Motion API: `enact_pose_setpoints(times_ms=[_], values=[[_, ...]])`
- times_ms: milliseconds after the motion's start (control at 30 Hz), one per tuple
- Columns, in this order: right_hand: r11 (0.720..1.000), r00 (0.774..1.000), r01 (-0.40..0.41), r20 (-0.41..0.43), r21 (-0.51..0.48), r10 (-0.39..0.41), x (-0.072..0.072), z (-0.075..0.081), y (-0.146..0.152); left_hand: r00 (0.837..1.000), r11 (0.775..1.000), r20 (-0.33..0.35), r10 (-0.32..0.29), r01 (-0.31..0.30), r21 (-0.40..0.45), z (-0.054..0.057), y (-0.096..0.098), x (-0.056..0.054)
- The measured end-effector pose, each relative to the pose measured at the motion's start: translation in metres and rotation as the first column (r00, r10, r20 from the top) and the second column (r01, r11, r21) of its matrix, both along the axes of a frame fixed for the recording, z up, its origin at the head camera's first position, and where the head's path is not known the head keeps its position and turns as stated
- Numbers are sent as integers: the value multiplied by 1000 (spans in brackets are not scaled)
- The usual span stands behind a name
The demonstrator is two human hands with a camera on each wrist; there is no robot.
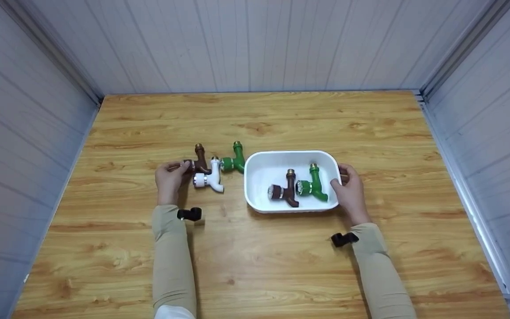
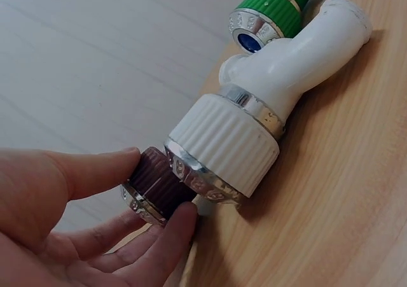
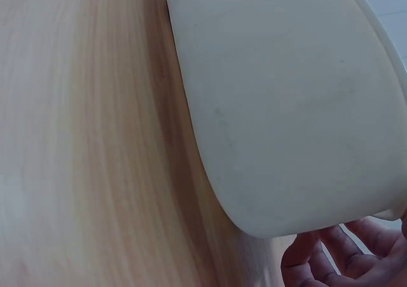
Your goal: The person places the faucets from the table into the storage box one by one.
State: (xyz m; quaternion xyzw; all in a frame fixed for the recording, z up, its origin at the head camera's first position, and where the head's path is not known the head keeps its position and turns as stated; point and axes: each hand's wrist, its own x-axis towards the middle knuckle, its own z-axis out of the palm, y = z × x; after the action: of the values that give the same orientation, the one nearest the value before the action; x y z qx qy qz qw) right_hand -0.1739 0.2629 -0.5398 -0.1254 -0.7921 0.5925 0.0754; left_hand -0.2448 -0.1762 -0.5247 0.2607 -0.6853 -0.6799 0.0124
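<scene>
My left hand (image 1: 169, 179) pinches the ribbed knob of a brown tap (image 1: 201, 163) between thumb and fingers; the left wrist view shows the grip on the dark brown knob (image 2: 159, 184). Right beside it lies a white tap (image 1: 213, 179), which overlaps the brown one in the left wrist view. A green tap (image 1: 238, 159) lies just beyond, by the left end of a white plastic basin (image 1: 258, 170). My right hand (image 1: 351, 195) grips the basin's right end, thumb at the rim and fingers outside. Inside are another brown tap (image 1: 290, 190) and another green tap (image 1: 316, 187).
The basin and taps are on a wood-grain table (image 1: 255, 257). Pale panelled walls (image 1: 255, 44) enclose it at the back and on both sides. A small black camera (image 1: 189, 214) is strapped to each wrist.
</scene>
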Motion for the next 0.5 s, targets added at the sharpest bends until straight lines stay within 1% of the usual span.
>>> enact_pose_setpoints(times_ms=[67,200,267,400,500], values=[[1000,1000,-3,-7,-1,3,0,0,0,1000,1000,-16,3,-3,31,0,-1,1],[1000,1000,-5,-10,3,5,1,1,0,999,1000,-47,17,-16,19,-1,-1,4],[1000,1000,-3,-8,0,3,1,2,0,998,999,-56,23,-21,33,-1,-2,5],[1000,1000,-4,-8,4,4,0,1,1,997,989,-56,54,-46,144,0,-2,7],[1000,1000,-5,2,7,5,1,2,0,995,974,-57,83,-68,218,3,-3,9]])
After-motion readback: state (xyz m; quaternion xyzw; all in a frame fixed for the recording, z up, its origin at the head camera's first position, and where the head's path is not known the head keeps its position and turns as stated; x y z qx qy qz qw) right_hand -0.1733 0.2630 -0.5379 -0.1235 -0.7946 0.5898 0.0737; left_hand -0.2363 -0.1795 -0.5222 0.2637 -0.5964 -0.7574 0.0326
